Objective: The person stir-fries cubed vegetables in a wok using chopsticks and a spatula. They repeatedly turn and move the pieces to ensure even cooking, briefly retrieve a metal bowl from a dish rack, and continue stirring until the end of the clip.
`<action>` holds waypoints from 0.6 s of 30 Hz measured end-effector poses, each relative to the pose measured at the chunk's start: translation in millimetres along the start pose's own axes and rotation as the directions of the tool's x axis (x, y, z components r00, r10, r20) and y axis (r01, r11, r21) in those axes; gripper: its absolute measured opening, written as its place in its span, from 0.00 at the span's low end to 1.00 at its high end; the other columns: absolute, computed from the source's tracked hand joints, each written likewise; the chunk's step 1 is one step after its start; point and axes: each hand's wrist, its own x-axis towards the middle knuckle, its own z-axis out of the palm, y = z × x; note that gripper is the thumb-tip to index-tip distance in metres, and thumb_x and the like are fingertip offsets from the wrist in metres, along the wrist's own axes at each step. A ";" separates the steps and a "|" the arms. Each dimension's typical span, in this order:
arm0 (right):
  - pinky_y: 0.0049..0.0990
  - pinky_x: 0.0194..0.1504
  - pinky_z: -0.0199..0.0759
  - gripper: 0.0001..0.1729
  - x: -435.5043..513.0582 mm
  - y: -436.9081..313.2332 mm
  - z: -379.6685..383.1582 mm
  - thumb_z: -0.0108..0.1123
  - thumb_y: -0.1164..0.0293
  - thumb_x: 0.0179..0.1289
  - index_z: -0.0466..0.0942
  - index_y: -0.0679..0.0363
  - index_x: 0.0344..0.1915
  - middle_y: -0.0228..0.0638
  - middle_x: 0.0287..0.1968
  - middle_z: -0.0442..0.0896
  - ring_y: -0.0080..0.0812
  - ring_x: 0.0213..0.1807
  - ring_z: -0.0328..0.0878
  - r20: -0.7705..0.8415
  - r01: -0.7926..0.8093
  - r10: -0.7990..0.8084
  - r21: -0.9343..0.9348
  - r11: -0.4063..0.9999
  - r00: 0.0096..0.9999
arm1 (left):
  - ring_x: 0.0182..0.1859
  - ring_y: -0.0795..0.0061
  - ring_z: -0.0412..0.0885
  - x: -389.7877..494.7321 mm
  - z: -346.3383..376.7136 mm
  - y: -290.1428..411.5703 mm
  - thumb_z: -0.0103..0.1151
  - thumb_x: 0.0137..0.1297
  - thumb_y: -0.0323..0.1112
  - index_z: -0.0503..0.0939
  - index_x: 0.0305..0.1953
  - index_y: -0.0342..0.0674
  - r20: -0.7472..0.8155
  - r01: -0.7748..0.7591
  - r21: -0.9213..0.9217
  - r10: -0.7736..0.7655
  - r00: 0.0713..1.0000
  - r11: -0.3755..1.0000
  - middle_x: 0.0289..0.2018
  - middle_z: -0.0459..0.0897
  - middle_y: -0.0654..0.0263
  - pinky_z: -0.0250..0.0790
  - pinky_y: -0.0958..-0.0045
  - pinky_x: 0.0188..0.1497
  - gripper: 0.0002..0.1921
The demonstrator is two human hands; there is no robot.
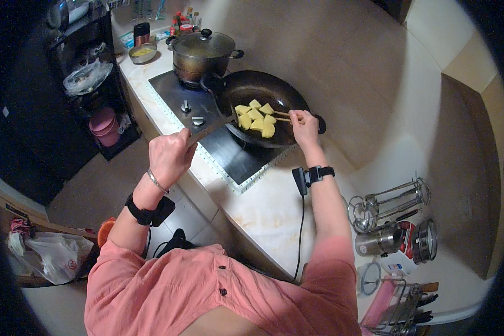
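Observation:
A dark wok (284, 86) sits on the near part of the built-in hob. Several yellow food chunks (255, 114), cut in angular blocks, lie clustered at its left side. My right hand (304, 126) is closed around a pair of wooden chopsticks (283, 116), over the wok's right side. Their tips reach the chunks at the cluster's right edge. My left hand (172, 154) grips a long, flat brownish handle (210, 129) in front of the hob. The handle slopes up to the wok's left rim beside the chunks; what tool it belongs to cannot be made out.
A lidded steel pot (203, 52) stands on the far burner, with a bowl of yellow food (143, 53) and bottles behind. Hob knobs (198, 121) lie left of the wok. A utensil rack (386, 203) and a knife rack (397, 304) stand right. A cable (300, 235) hangs from my right wrist.

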 end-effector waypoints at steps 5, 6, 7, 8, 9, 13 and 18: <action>0.25 0.33 0.74 0.14 13.5 -5.5 -12.7 0.62 0.65 0.66 0.82 0.67 0.37 0.38 0.30 0.85 0.24 0.28 0.80 0.042 -0.119 0.114 0.120 0.986 0.993 | 0.23 0.53 0.79 6.9 0.7 -7.3 0.63 0.54 0.33 0.72 0.26 0.38 0.002 -0.009 -0.023 0.009 1.000 1.000 0.17 0.77 0.54 0.70 0.58 0.24 0.10; 0.31 0.33 0.74 0.15 19.8 -4.9 -19.4 0.61 0.63 0.66 0.83 0.65 0.37 0.43 0.32 0.84 0.37 0.29 0.82 0.075 -0.129 0.122 0.094 0.987 0.990 | 0.23 0.53 0.79 9.2 0.6 -9.6 0.63 0.54 0.32 0.72 0.26 0.37 0.020 -0.007 -0.028 0.007 1.000 1.000 0.17 0.77 0.54 0.70 0.58 0.24 0.10; 0.30 0.34 0.74 0.15 26.1 -5.9 -17.1 0.61 0.63 0.66 0.82 0.66 0.37 0.43 0.33 0.84 0.37 0.31 0.83 0.011 -0.006 0.006 0.061 0.998 1.000 | 0.23 0.53 0.79 10.5 0.6 -12.0 0.63 0.54 0.32 0.72 0.26 0.37 0.009 -0.017 -0.036 0.018 1.000 0.999 0.17 0.77 0.54 0.70 0.58 0.25 0.10; 0.30 0.35 0.75 0.15 32.0 -8.2 -9.5 0.61 0.63 0.66 0.82 0.66 0.38 0.44 0.34 0.84 0.37 0.32 0.83 0.006 -0.007 0.006 0.087 0.996 1.000 | 0.23 0.53 0.79 12.4 0.4 -15.2 0.63 0.54 0.32 0.72 0.27 0.37 0.002 -0.030 -0.043 0.030 1.000 0.999 0.17 0.77 0.54 0.70 0.58 0.25 0.09; 0.31 0.36 0.75 0.14 35.8 -10.2 -1.9 0.61 0.63 0.65 0.82 0.65 0.38 0.44 0.35 0.84 0.37 0.34 0.83 -0.003 -0.009 0.010 0.119 0.993 1.000 | 0.23 0.53 0.79 15.0 0.2 -18.7 0.63 0.54 0.32 0.72 0.27 0.37 -0.009 -0.046 -0.047 0.046 0.999 0.998 0.17 0.77 0.54 0.70 0.58 0.25 0.09; 0.29 0.40 0.75 0.14 43.1 -19.5 25.2 0.60 0.64 0.67 0.83 0.64 0.40 0.40 0.34 0.86 0.32 0.35 0.83 0.064 -0.020 0.024 -0.050 0.999 0.998 | 0.23 0.53 0.79 21.4 -0.2 -36.3 0.64 0.54 0.33 0.73 0.28 0.38 0.035 -0.035 -0.058 0.037 0.999 0.998 0.18 0.77 0.55 0.69 0.58 0.25 0.09; 0.27 0.37 0.73 0.17 41.2 -29.2 27.1 0.60 0.60 0.67 0.83 0.65 0.37 0.39 0.29 0.85 0.28 0.32 0.81 0.095 -0.091 0.101 -0.101 0.991 0.990 | 0.23 0.53 0.78 27.6 4.8 -57.9 0.66 0.54 0.37 0.76 0.32 0.40 0.022 -0.071 -0.086 0.073 0.997 0.994 0.18 0.77 0.54 0.68 0.57 0.25 0.11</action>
